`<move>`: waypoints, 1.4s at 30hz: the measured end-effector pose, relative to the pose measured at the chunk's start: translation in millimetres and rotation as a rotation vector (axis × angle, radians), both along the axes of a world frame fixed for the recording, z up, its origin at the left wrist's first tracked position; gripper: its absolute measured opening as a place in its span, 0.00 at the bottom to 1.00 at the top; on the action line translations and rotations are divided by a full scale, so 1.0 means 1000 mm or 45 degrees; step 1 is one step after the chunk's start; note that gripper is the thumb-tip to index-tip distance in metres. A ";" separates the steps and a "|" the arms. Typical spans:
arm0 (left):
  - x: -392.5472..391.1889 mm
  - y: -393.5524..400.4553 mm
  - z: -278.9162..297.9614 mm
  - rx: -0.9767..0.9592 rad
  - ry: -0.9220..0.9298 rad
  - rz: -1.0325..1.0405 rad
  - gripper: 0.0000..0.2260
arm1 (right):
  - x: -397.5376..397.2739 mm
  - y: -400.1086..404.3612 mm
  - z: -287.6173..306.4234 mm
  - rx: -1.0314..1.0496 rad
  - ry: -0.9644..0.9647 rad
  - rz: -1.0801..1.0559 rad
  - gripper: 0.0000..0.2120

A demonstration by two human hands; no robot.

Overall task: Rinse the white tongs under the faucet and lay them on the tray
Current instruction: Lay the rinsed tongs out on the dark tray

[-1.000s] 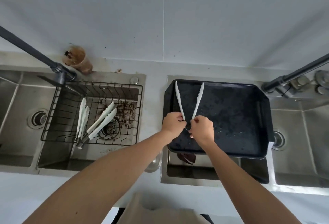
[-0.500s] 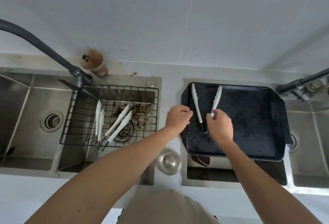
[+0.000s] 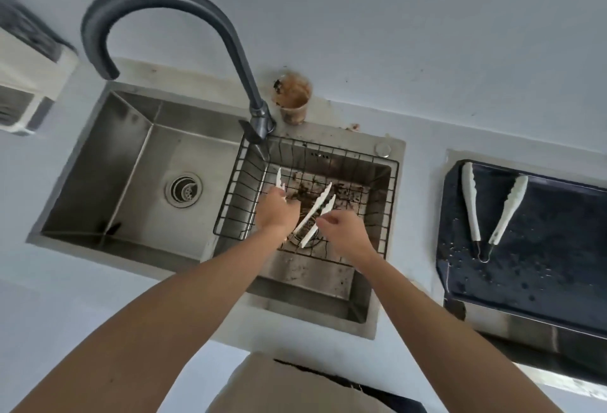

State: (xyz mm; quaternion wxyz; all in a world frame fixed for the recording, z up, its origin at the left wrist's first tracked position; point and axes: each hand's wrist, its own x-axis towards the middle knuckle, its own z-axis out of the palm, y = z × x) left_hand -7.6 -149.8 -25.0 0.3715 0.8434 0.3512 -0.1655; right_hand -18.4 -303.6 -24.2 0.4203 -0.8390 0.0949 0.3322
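One pair of white tongs [image 3: 473,209] lies spread open on the wet dark tray [image 3: 558,268] at the right. Two more pairs lie in the black wire basket [image 3: 236,202] in the dirty right basin. My left hand [image 3: 276,212] curls over the left tongs [image 3: 280,177], and only their tip shows above my knuckles. My right hand [image 3: 343,232] hovers with loosely bent fingers beside the handle end of the middle tongs [image 3: 317,210], holding nothing. The dark curved faucet [image 3: 230,51] has its spout over the left basin, with no water visible.
A dirty brown cup [image 3: 294,97] stands on the ledge behind the basket, next to the faucet base. The left basin [image 3: 131,189] holds only its drain. Food scraps litter the basket floor. A white appliance [image 3: 23,94] sits at the far left.
Both hands have left the tongs on the tray and moved left to the wire basket. My view has swung left with them, so the tray now sits at the right edge.
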 end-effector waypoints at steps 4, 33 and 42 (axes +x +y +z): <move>-0.009 0.016 -0.007 -0.097 0.066 -0.027 0.19 | -0.007 0.033 -0.009 -0.132 0.092 0.040 0.09; 0.001 -0.039 0.024 -0.481 -0.195 0.034 0.04 | -0.005 -0.035 0.020 0.095 0.077 -0.606 0.12; 0.002 -0.157 0.030 -0.653 -0.265 -0.078 0.10 | -0.012 -0.147 0.039 -0.109 -0.407 -0.580 0.21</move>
